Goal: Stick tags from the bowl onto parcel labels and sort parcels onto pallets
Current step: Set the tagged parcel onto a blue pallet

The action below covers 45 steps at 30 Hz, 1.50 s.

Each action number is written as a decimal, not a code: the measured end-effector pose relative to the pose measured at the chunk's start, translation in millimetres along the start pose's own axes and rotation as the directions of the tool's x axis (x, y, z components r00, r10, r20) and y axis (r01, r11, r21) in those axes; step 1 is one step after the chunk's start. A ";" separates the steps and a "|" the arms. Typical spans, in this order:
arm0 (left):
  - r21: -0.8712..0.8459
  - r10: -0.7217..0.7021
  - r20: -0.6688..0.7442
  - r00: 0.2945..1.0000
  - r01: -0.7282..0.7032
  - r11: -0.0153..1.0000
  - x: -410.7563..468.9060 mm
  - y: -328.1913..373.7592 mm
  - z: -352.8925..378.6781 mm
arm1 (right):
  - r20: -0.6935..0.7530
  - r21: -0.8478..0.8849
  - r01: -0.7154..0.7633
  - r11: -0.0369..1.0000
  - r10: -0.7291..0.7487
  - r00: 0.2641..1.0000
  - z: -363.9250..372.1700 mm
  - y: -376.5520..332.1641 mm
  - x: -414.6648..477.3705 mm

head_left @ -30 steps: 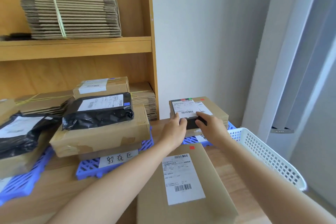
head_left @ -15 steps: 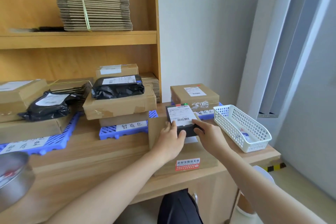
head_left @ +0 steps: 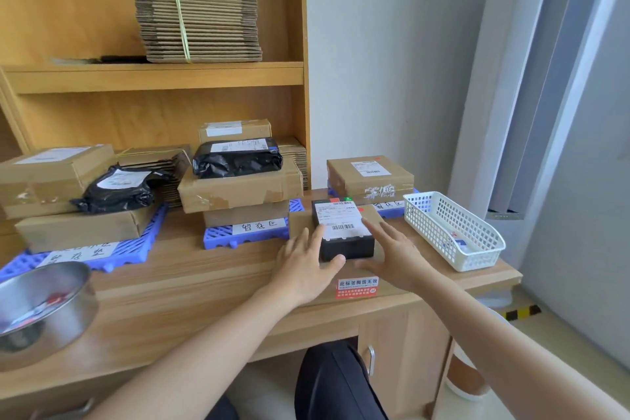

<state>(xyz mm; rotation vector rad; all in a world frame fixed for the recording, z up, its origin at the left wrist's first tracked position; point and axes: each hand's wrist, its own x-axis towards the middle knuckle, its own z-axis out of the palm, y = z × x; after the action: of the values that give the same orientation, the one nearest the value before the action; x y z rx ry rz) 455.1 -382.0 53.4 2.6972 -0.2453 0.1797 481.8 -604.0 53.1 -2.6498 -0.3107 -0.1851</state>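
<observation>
**boxfan:** ok, starting at the far left, what's on the desk?

**parcelguy:** At the left edge of the desk (head_left: 191,286) there's a steel bowl (head_left: 44,307) with some red and pale bits in it, too blurry to say more. Behind it is the left pallet (head_left: 102,257), blue, with brown boxes and a black poly bag (head_left: 116,189) on them. Next over is the middle pallet (head_left: 245,237), with a handwritten sign on its front. It carries a stack of boxes with a second black bag (head_left: 237,160) on top. Up on the shelf sits a strapped cardboard bundle (head_left: 197,24).

**boxfan:** and the hands?

**parcelguy:** Both are right of center, at a small black box (head_left: 346,247). It has a white label (head_left: 339,220) on top, plus a red and a green tag at the label's far edge. The box lies on a flat brown parcel (head_left: 298,222) at the front of the desk.

The left hand (head_left: 301,269) is loose, with fingers straight. Its index finger runs along the box's left edge and its thumb is against the front face. The right hand (head_left: 392,256) has its fingers spread too, just beside the box's right side, and I can't tell if it actually touches.

Behind them the right pallet (head_left: 392,213) holds one brown box (head_left: 370,177). A white basket (head_left: 450,232) stands at the far right.
</observation>
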 end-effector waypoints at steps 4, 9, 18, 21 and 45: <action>0.097 -0.095 0.160 0.983 0.080 0.992 -7.5 -23.7 -1.0 | 0.171 -0.124 -0.032 0.992 0.053 0.984 -5.6 17.4 -1.6; 0.018 -0.157 0.207 0.966 0.157 0.988 -5.6 -32.2 5.6 | 0.217 0.000 -0.088 0.996 0.086 0.972 -7.9 27.2 3.4; -0.125 -0.154 0.153 0.976 0.173 0.977 -1.5 -30.0 22.1 | 0.218 0.059 -0.091 0.994 0.076 0.973 2.3 45.3 9.8; -0.139 -0.148 0.131 0.980 0.166 0.976 -3.8 -24.6 23.9 | 0.194 0.072 -0.089 0.993 0.074 0.978 -2.6 48.3 6.3; -0.179 -0.040 0.043 0.998 0.047 0.983 176.0 53.4 -63.6 | 0.100 -0.062 -0.006 0.998 0.012 0.995 -154.1 80.3 164.8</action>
<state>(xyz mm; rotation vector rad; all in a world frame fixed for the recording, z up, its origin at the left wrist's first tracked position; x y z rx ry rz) 610.6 -428.2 160.8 2.5259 -0.2041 0.0872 648.9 -714.0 184.6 -2.7268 -0.3305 -0.0598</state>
